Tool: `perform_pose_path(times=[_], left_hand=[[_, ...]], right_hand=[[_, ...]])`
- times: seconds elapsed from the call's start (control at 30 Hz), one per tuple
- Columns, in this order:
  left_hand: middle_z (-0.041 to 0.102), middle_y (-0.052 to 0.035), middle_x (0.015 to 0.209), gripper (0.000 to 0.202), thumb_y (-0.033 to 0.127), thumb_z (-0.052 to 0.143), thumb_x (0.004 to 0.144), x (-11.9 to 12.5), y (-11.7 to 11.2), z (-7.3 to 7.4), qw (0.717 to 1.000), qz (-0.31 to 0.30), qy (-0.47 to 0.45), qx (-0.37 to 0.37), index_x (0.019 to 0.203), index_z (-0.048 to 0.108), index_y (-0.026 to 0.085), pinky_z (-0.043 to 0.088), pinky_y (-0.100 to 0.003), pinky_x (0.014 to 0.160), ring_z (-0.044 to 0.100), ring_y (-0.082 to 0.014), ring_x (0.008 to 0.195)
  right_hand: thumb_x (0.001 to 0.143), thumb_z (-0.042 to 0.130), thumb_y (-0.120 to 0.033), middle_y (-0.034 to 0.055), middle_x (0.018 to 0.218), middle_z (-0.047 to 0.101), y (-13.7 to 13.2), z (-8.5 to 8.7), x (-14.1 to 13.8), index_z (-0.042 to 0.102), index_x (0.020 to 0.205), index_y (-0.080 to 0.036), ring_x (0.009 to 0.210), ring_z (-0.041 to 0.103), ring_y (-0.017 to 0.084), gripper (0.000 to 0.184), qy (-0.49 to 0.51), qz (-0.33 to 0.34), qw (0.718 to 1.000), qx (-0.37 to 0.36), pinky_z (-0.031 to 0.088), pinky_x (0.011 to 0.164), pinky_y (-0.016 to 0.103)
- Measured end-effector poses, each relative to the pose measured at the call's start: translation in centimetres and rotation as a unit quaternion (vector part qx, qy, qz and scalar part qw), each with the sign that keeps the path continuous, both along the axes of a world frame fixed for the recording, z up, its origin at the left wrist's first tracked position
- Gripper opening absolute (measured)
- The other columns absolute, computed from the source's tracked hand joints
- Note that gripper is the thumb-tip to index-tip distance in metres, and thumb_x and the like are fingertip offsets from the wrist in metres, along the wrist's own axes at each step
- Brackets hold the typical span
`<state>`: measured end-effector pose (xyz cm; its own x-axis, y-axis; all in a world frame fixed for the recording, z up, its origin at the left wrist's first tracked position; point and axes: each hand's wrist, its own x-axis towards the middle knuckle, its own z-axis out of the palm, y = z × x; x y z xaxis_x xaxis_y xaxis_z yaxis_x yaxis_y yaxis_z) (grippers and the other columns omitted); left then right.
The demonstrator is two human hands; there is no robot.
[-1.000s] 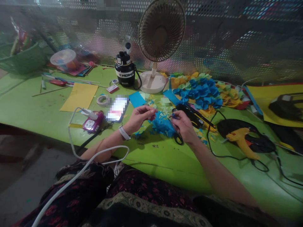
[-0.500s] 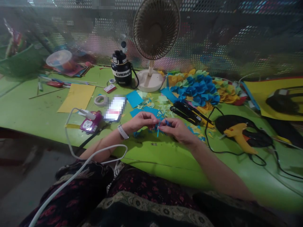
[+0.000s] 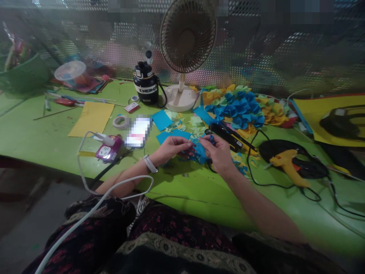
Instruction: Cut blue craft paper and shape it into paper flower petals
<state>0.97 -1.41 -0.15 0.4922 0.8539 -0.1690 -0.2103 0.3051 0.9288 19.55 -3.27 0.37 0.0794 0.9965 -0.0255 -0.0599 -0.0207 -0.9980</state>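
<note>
The left hand (image 3: 171, 149) is nearly closed, its fingers reaching toward a crumpled blue paper piece (image 3: 199, 152) between the hands; whether it grips cannot be determined. The right hand (image 3: 216, 154) is partly closed, its thumb and forefinger pinching the upper edge of that piece.

Hazard 1: a black scissor handle (image 3: 211, 166) lies partly under the right hand. Blades are not visible, so contact risk cannot be assessed. A downward movement of the hand could shift the scissors.

Hazard 2: a yellow hot glue gun (image 3: 288, 171) lies well right of the right hand, and its black cord (image 3: 250, 167) runs close to that hand. A wide sweep of the right forearm could snag the cord and drag the gun.

Hazard 3: a white cable (image 3: 114, 182) loops below the left forearm. Pulling the left arm back could tug a power socket (image 3: 109, 149), located left of the left hand.

Hazard 4: loose paper scraps (image 3: 179, 127) beyond the hands may mix with the working piece.
</note>
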Motion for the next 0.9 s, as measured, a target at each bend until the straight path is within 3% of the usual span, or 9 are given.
perform_pose_path(times=[0.3, 0.9], left_hand=[[0.078, -0.0084, 0.084, 0.041, 0.046, 0.087, 0.069, 0.19, -0.18, 0.20, 1.000, 0.011, -0.012, -0.005, 0.088, 0.074, 0.013, 0.060, -0.025, 0.062, 0.074, -0.0153, 0.070], [0.078, -0.0094, 0.084, 0.042, 0.047, 0.086, 0.069, 0.23, -0.34, -0.10, 1.000, 0.015, -0.009, 0.014, 0.089, 0.073, 0.012, 0.061, -0.027, 0.064, 0.075, -0.0166, 0.071]], right_hand=[[0.075, 0.075, -0.048, -0.0069, 0.056, 0.041, 0.03, -0.46, 0.07, 0.060, 0.074, -0.022, 0.047, 0.029, 0.008, 0.030, -0.053, -0.017, 0.997, 0.053, 0.025, 0.044, 0.025], [0.075, 0.075, -0.045, -0.0058, 0.058, 0.046, -0.19, -0.74, -0.20, 0.063, 0.075, -0.022, 0.049, 0.035, 0.009, 0.027, -0.045, -0.036, 0.996, 0.064, 0.031, 0.046, 0.025]])
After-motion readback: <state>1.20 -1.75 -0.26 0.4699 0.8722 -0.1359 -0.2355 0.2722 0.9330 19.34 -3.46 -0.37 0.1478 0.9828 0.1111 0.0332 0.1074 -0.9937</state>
